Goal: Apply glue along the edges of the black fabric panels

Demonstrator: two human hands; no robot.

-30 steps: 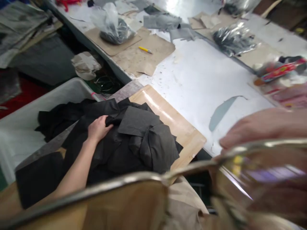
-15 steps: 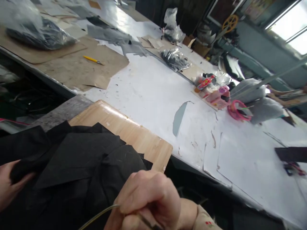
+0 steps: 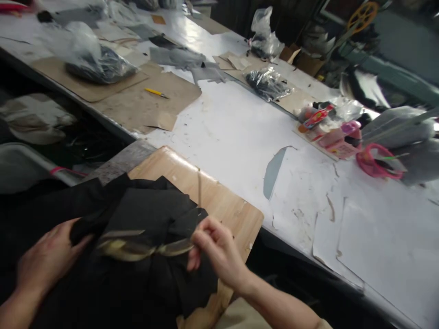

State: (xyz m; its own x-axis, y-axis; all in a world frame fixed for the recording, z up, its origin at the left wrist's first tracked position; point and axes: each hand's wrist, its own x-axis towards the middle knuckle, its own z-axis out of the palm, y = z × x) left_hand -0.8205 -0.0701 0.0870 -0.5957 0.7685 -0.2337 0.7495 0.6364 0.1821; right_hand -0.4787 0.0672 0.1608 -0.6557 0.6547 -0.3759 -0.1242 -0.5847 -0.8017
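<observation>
Black fabric (image 3: 144,214) lies in folds over a light wooden board (image 3: 219,194) at the lower left. At its left part my left hand (image 3: 51,256) grips the fabric between thumb and fingers. Above the fabric's right part, my right hand (image 3: 214,251) pinches the end of a thin yellowish strip (image 3: 132,251), blurred by motion, that stretches left across the black fabric. A thin brownish strand stands out upward near the right fingers, over the board.
A long white table (image 3: 233,128) runs beyond the board. On it are a yellow cutter (image 3: 156,92), brown paper (image 3: 120,107), bagged dark pieces (image 3: 103,66), a grey scrap (image 3: 274,172), a pink box (image 3: 343,141) and a pink basket (image 3: 377,162).
My right hand has moved up and away from the bottom edge, drawing the strip across the fabric. More of my left hand shows, still on the fabric. The view has shifted left.
</observation>
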